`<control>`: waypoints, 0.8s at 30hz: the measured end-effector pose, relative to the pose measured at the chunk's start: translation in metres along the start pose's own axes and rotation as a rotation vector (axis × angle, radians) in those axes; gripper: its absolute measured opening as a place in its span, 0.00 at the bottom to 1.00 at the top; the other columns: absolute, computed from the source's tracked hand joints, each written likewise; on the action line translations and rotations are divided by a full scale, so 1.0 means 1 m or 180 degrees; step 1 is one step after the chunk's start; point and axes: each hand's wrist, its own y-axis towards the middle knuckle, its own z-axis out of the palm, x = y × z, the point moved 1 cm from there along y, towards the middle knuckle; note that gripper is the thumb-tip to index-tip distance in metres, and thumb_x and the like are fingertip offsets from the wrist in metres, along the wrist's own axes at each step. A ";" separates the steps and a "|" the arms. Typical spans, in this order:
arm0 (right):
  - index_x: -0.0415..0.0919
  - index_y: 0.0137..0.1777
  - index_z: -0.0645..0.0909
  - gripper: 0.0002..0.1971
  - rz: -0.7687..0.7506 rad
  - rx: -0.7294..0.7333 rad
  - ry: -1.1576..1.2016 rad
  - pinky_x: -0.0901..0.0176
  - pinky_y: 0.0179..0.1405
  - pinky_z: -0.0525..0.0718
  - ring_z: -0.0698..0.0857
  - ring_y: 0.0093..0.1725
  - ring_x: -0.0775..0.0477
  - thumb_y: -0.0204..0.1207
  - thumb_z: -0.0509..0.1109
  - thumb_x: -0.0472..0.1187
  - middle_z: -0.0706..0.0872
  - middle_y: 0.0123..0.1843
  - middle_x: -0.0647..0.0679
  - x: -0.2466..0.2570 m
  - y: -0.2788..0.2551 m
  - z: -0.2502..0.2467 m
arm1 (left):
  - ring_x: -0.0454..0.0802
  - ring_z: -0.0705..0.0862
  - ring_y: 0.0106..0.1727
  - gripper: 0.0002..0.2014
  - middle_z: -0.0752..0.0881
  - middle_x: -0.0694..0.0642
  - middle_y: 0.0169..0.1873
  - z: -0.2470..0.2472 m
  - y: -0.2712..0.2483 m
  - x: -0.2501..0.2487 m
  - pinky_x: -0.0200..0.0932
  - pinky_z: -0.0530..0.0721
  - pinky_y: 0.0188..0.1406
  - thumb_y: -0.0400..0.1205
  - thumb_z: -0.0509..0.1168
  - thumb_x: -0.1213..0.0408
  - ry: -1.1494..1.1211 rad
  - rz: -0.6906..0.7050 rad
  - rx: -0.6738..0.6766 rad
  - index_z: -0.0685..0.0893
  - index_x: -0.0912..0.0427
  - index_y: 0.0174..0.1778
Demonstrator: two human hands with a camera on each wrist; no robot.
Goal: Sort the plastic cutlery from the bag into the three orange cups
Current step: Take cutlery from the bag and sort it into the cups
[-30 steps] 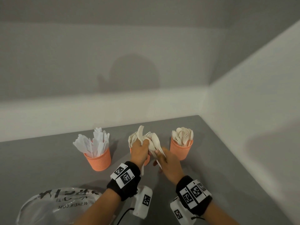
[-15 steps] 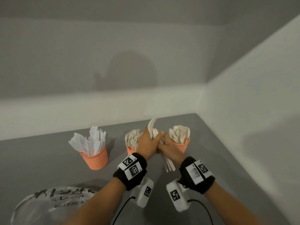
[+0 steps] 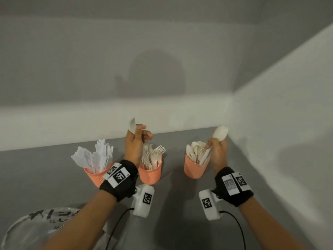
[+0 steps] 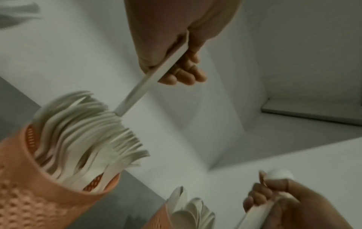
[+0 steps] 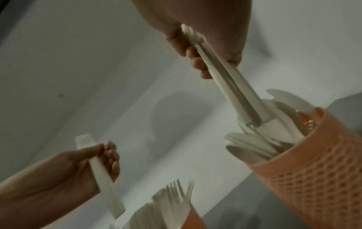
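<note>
Three orange cups stand in a row on the grey table: knives in the left cup, forks in the middle cup, spoons in the right cup. My left hand is raised above the fork cup and grips one white cutlery piece by its handle; I cannot tell its type. My right hand grips a small bundle of spoons, bowls up. Their handles slant down to the spoon cup's mouth.
The clear plastic bag with black lettering lies at the near left, partly under my left forearm. White walls close the table at the back and right; the spoon cup stands near the right wall. Cables trail from both wrist cameras.
My hands were joined over the fork cup around one bundle. They have parted: the left rose with a single piece, the right swung right with the spoons over the spoon cup.
</note>
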 end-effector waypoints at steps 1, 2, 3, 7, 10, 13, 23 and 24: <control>0.43 0.39 0.68 0.09 -0.0139 -0.0137 0.0111 0.65 0.30 0.74 0.70 0.27 0.54 0.58 0.58 0.33 0.70 0.27 0.49 0.002 0.004 -0.005 | 0.39 0.84 0.30 0.11 0.86 0.51 0.26 -0.001 0.003 0.000 0.30 0.83 0.36 0.87 0.50 0.66 -0.0091 0.0019 0.0046 0.75 0.55 0.42; 0.47 0.40 0.69 0.11 -0.0256 -0.0239 0.0171 0.63 0.32 0.73 0.69 0.30 0.52 0.59 0.57 0.33 0.67 0.30 0.46 0.003 0.007 -0.007 | 0.40 0.86 0.31 0.11 0.87 0.50 0.26 0.000 0.005 0.001 0.32 0.84 0.38 0.87 0.49 0.65 -0.0171 0.0021 0.0125 0.75 0.56 0.43; 0.50 0.42 0.70 0.13 -0.0348 -0.0274 0.0220 0.61 0.34 0.72 0.68 0.31 0.51 0.60 0.57 0.32 0.66 0.32 0.45 0.003 0.008 -0.008 | 0.42 0.86 0.32 0.11 0.88 0.50 0.26 0.002 0.005 0.003 0.34 0.86 0.40 0.87 0.49 0.65 -0.0214 0.0003 0.0201 0.75 0.56 0.43; 0.51 0.43 0.69 0.11 -0.0450 -0.0355 0.0192 0.67 0.35 0.75 0.72 0.30 0.56 0.64 0.57 0.34 0.68 0.32 0.47 -0.013 0.011 -0.010 | 0.44 0.88 0.35 0.10 0.88 0.52 0.29 0.014 -0.004 0.019 0.35 0.86 0.43 0.87 0.51 0.67 -0.0136 -0.0006 0.0386 0.76 0.58 0.43; 0.51 0.43 0.68 0.11 -0.0493 -0.0369 0.0181 0.74 0.33 0.76 0.73 0.26 0.63 0.65 0.56 0.35 0.70 0.31 0.47 -0.023 0.011 -0.011 | 0.42 0.88 0.36 0.10 0.88 0.53 0.29 0.019 -0.009 0.032 0.33 0.85 0.40 0.86 0.51 0.68 -0.0024 -0.0043 0.0399 0.76 0.58 0.43; 0.51 0.45 0.68 0.11 -0.0572 -0.0318 0.0167 0.77 0.34 0.76 0.74 0.27 0.65 0.66 0.55 0.35 0.71 0.33 0.47 -0.032 0.011 -0.012 | 0.41 0.87 0.35 0.09 0.89 0.50 0.28 0.017 -0.010 0.044 0.34 0.85 0.39 0.86 0.53 0.68 0.0159 -0.0036 0.0298 0.76 0.58 0.43; 0.55 0.49 0.70 0.10 -0.0674 -0.0024 -0.0347 0.76 0.47 0.78 0.80 0.41 0.71 0.70 0.64 0.41 0.78 0.46 0.54 -0.071 0.003 -0.011 | 0.59 0.75 0.70 0.27 0.85 0.60 0.56 0.000 -0.021 0.081 0.48 0.52 0.77 0.81 0.45 0.52 0.2916 0.0984 0.0450 0.85 0.64 0.56; 0.58 0.52 0.70 0.14 -0.0666 -0.0053 -0.0350 0.73 0.51 0.79 0.82 0.47 0.67 0.71 0.65 0.39 0.80 0.50 0.52 -0.072 0.004 -0.010 | 0.62 0.75 0.69 0.26 0.86 0.60 0.55 -0.003 -0.020 0.082 0.49 0.50 0.77 0.81 0.46 0.54 0.3075 0.1054 0.0395 0.85 0.65 0.56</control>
